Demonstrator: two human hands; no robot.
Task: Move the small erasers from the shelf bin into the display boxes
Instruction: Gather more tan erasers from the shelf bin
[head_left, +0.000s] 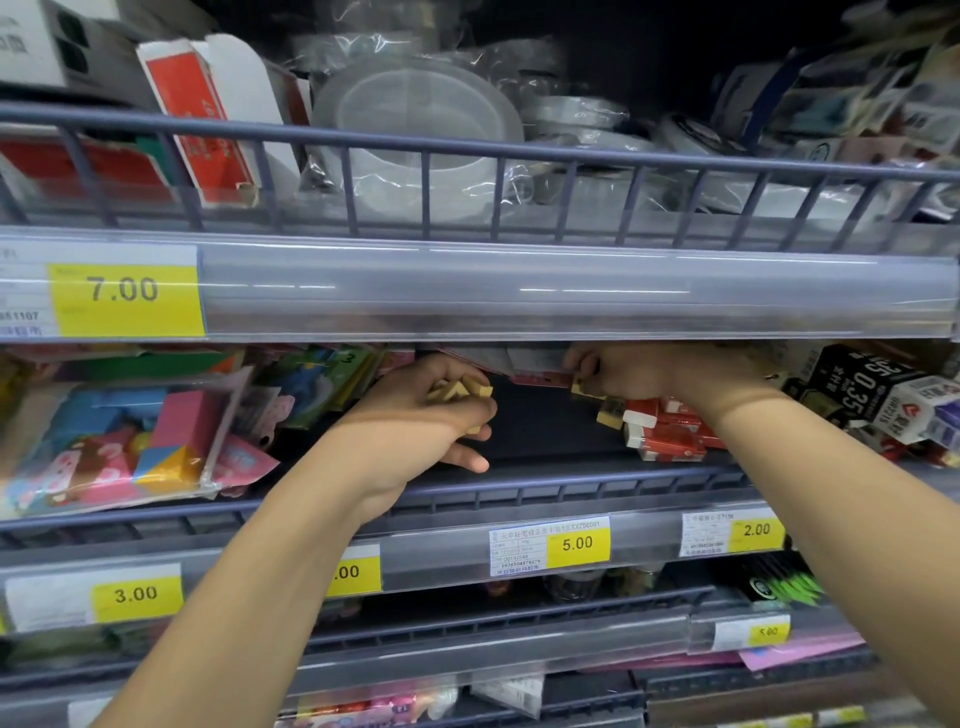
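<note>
The shelf bin (545, 441), a dark-floored tier behind a low wire rail, served as the landmark for all positions. Above it, the price rail (467, 291) of the next shelf overhung the bin and hid its rear, so the far side of the display box (535, 378), a pink-edged carton at the bin's back centre, could not be seen. At the bin's left stood bagged toy packs (130, 441); at its right front lay red-and-white erasers (670, 431). The left hand (415, 426) hovered over the bin's left centre, fingers curled around a clutch of small erasers (460, 391), pale yellow blocks protruding between thumb and fingers. The right hand (618, 371) was at the bin's back centre, against the box edge, fingertips pinching one yellow eraser (581, 387) just below the box lip. A loose yellow eraser (610, 415) lay on the bin floor just right of that hand. Judged step: feeding the pinched piece into the box. To do it well, the right hand should probably steady the lip and release only with the piece past the edge, while the left hand holds its stock level and close for resupply. The overhang limits sight, so placement likely depends on touch.
</note>
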